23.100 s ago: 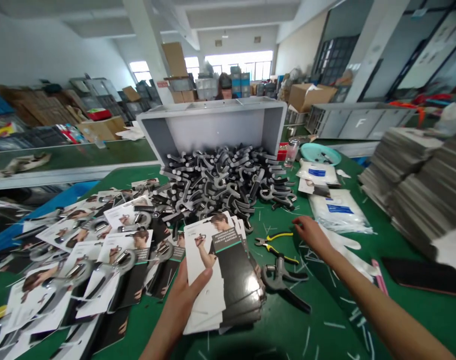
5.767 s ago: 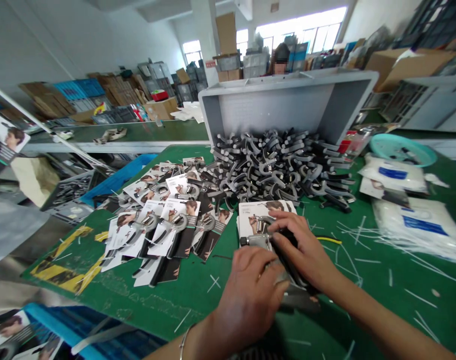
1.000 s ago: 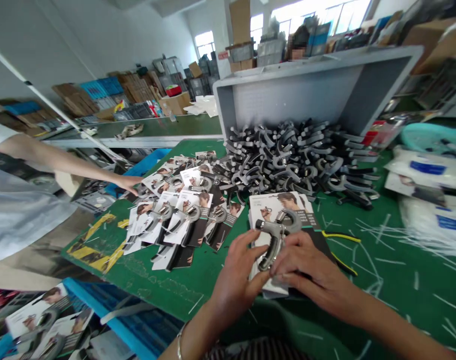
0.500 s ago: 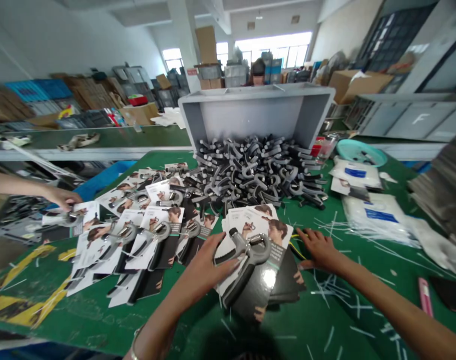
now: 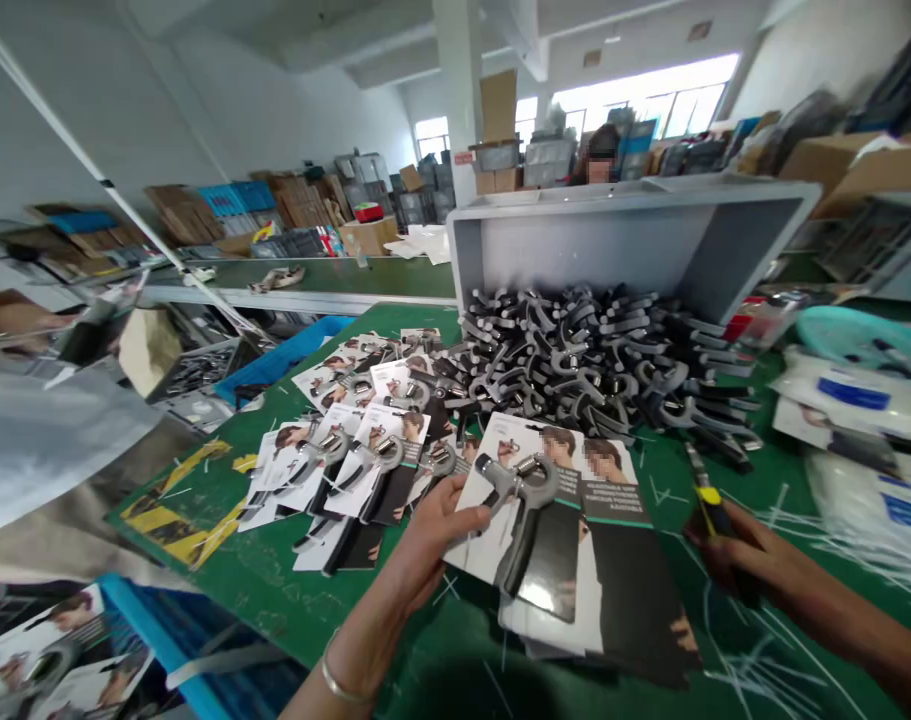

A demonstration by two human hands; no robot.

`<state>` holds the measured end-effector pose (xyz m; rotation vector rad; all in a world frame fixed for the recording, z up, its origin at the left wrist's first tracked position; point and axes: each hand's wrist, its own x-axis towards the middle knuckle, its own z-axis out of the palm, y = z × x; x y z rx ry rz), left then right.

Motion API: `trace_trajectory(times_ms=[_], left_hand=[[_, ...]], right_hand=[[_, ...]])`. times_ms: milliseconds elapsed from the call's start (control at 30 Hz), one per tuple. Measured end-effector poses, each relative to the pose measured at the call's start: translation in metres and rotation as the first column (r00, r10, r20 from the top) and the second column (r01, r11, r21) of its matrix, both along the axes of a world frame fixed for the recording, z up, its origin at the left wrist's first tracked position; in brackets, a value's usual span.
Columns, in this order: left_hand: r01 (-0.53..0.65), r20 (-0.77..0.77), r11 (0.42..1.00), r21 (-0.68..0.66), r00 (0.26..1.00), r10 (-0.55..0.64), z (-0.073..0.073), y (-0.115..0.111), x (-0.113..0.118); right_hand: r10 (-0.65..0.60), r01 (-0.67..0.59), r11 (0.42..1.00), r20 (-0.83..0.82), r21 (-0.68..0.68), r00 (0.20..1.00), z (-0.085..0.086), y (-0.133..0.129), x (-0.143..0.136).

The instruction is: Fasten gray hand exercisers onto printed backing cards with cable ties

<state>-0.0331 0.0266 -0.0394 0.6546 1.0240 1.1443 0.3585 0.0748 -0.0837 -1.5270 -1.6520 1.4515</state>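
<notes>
My left hand (image 5: 434, 535) pinches the left edge of a printed card (image 5: 549, 560) with a grey-and-black hand gripper (image 5: 526, 500) fixed on it. That card is tilted over a stack of similar cards (image 5: 635, 590), which have dark lower halves. On the right, my right hand (image 5: 740, 550) is closed around pliers (image 5: 710, 495) with yellow-and-black handles, their narrow metal tip pointing away from me. Left of my left hand lie several carded hand grippers (image 5: 376, 460). Beyond the stack spreads a heap of loose hand grippers (image 5: 590, 360).
A grey crate (image 5: 597, 240) lies on its side behind the heap. White plastic ties (image 5: 770, 650) are scattered on the green table (image 5: 275, 610). Bags of ties (image 5: 867, 480) and a teal basin (image 5: 867, 335) stand right. A blue bin (image 5: 155, 640) is at lower left. Another person (image 5: 599, 160) is behind the crate.
The view has swung left. My right hand has lifted the pliers, now plainly visible. My left hand has drawn the carded hand gripper leftward, exposing more of the stack. The other person's hand at left has gone.
</notes>
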Motion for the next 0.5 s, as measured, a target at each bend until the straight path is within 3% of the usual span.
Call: trace_trajectory(times_ms=[100, 167, 200, 267, 333, 400, 500], left_hand=[[-0.028, 0.083, 0.999, 0.036, 0.996, 0.025, 0.005, 0.007, 0.008], [-0.067, 0.054, 0.996, 0.063, 0.997, 0.064, 0.011, 0.009, 0.011], [-0.086, 0.023, 0.993, 0.079, 0.996, 0.085, 0.013, 0.008, 0.012], [-0.097, -0.038, 0.990, 0.104, 0.994, 0.101, 0.015, 0.007, 0.013], [-0.079, -0.076, 0.990, 0.119, 0.993, 0.089, 0.016, 0.005, 0.012], [-0.078, -0.106, 0.989, 0.125, 0.990, 0.091, 0.017, 0.003, 0.012], [-0.076, -0.141, 0.987, 0.143, 0.985, 0.096, 0.018, 0.002, 0.010]], right_hand=[[0.064, -0.063, 0.998, -0.096, 0.011, 0.993, 0.026, -0.007, -0.020], [0.108, -0.127, 0.968, 0.100, 0.216, 0.989, 0.045, -0.005, -0.039], [0.118, -0.212, 0.910, 0.267, 0.356, 0.956, 0.054, -0.003, -0.049], [0.053, -0.459, 0.696, 0.598, 0.553, 0.800, 0.068, 0.004, -0.070], [-0.076, -0.668, 0.481, 0.786, 0.568, 0.614, 0.075, 0.012, -0.088], [-0.189, -0.769, 0.359, 0.847, 0.530, 0.496, 0.079, 0.017, -0.102], [-0.268, -0.820, 0.258, 0.853, 0.511, 0.448, 0.085, 0.020, -0.114]])
